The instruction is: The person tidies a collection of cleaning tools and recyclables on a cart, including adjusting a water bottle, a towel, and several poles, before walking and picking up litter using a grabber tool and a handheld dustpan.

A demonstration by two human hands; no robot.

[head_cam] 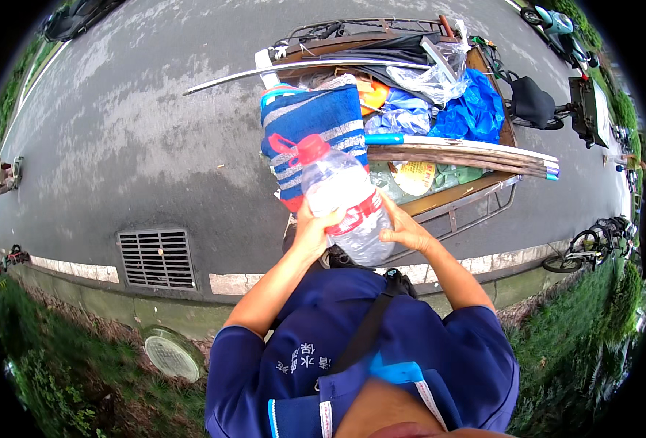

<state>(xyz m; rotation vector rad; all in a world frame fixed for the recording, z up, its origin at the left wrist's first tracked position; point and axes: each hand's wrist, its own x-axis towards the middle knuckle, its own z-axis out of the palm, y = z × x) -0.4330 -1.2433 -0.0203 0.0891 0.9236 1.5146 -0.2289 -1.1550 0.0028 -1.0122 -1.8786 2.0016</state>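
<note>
A large clear plastic bottle (350,191) with a red cap, a red carry loop and a red-and-white label is held between both hands, tilted up to the left. My left hand (314,224) grips its left side and my right hand (402,224) its right side. Just beyond the bottle, a blue and grey striped towel (312,117) lies over the near-left end of a cart (438,202). Several long poles (465,153), a blue plastic bag (473,109), clear plastic film (438,74) and an orange item (373,94) lie on the cart.
A long metal pole (235,79) juts left from the cart over the road. A drain grate (157,258) lies at the kerb, with a round cover (172,356) in the grass. Bicycles (586,243) stand at the right, and a scooter (561,30) is parked at the upper right.
</note>
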